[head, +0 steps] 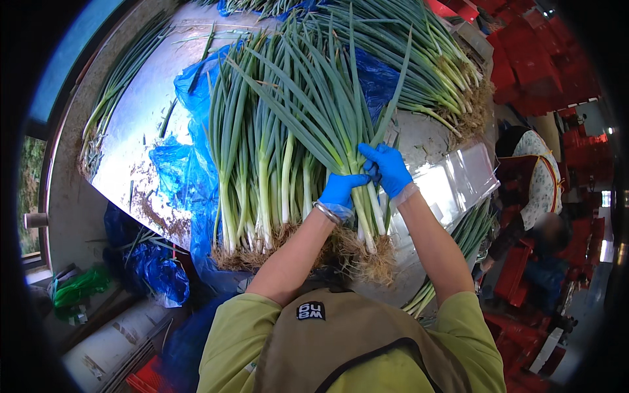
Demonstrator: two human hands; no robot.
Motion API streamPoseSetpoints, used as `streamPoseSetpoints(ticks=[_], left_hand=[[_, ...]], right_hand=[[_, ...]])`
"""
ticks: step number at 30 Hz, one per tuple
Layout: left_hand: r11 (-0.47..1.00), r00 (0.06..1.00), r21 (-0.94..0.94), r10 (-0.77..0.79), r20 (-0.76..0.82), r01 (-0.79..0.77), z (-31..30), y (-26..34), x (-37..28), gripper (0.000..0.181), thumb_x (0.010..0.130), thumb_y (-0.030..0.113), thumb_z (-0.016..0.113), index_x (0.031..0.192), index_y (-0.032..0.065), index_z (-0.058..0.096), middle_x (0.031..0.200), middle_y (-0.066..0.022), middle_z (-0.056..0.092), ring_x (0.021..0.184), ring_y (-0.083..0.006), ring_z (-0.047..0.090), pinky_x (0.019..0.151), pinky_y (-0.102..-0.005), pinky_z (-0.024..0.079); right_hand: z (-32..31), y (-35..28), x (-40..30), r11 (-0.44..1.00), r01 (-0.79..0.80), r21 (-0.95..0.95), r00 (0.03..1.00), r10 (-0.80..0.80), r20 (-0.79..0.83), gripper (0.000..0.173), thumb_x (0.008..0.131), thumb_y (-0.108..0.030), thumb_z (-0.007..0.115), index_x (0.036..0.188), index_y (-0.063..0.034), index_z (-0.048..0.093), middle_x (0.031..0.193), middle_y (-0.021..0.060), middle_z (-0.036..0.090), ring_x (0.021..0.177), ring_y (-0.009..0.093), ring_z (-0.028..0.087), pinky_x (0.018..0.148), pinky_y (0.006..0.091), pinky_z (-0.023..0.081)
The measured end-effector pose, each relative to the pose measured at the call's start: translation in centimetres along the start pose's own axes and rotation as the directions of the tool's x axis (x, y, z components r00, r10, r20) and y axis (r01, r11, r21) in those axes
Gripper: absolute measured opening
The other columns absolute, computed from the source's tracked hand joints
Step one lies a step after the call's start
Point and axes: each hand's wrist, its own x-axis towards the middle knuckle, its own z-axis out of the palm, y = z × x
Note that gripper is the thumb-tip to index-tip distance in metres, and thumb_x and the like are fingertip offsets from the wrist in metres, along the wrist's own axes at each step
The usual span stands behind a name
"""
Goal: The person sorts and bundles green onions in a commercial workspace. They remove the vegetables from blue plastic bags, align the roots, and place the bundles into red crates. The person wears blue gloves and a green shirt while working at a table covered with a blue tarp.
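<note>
My left hand, in a blue glove, grips a small bunch of green onions around the lower stalks. On the same bunch, my right hand, also blue-gloved, closes its fingers near where the leaves fan out. The leaves point away from me, and the tangled roots hang towards my apron. Just left of the bunch lies a wide row of green onions, roots facing me, on a blue plastic sheet. Part of that row is hidden by my left forearm.
More green onions are heaped at the back right, and a thin bundle lies along the table's left edge. Clear plastic bags rest at the right of the metal table. A person stands beyond, near stacked red crates.
</note>
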Motion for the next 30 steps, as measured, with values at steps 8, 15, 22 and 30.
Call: streamPoseSetpoints(ticks=[8, 15, 22, 30], left_hand=[[0.906, 0.992, -0.412, -0.049, 0.12, 0.095, -0.6, 1.2, -2.0, 0.056, 0.073, -0.003, 0.054, 0.128, 0.0053, 0.042, 0.102, -0.0094, 0.057, 0.085, -0.0229, 0.058, 0.08, -0.037, 0.049], [0.818, 0.95, -0.532, -0.052, 0.307, 0.217, 0.0, 0.8, -2.5, 0.058, 0.061, -0.003, 0.047, 0.119, 0.0053, 0.048, 0.088, -0.0087, 0.053, 0.069, -0.0211, 0.051, 0.068, -0.037, 0.045], [0.812, 0.786, -0.325, -0.242, 0.57, 0.485, 2.6, 0.4, -2.7, 0.039, 0.059, 0.007, 0.052, 0.097, 0.0029, 0.054, 0.068, -0.0079, 0.051, 0.058, -0.0234, 0.048, 0.066, -0.0373, 0.046], [0.889, 0.839, 0.024, -0.439, 0.322, 0.457, 6.7, 5.6, -4.9, 0.051, 0.081, 0.021, 0.051, 0.126, -0.0013, 0.041, 0.115, -0.0241, 0.054, 0.105, -0.0383, 0.054, 0.093, -0.0498, 0.042]], right_hand=[[-0.9, -4.9, -0.7, 0.979, 0.074, 0.19, 0.995, -0.086, 0.057, 0.025, 0.084, -0.031, 0.061, 0.079, -0.0069, 0.058, 0.054, 0.0011, 0.046, 0.048, 0.011, 0.045, 0.047, 0.0261, 0.037], [-3.5, -5.6, -0.4, 0.451, 0.425, -0.785, 0.905, -0.188, 0.382, 0.047, 0.085, -0.031, 0.06, 0.115, 0.0041, 0.054, 0.095, 0.0118, 0.063, 0.08, 0.019, 0.06, 0.077, 0.0297, 0.048], [-0.4, -3.5, -3.5, 0.977, -0.144, 0.158, 0.71, -0.009, 0.704, 0.044, 0.084, -0.019, 0.059, 0.119, 0.006, 0.049, 0.109, 0.0174, 0.059, 0.097, 0.027, 0.06, 0.084, 0.0366, 0.049], [-1.1, -6.0, -7.5, 0.962, 0.215, 0.165, 0.938, -0.251, 0.239, 0.032, 0.076, -0.013, 0.069, 0.102, 0.0009, 0.06, 0.087, 0.0094, 0.064, 0.076, 0.017, 0.062, 0.067, 0.0302, 0.052]])
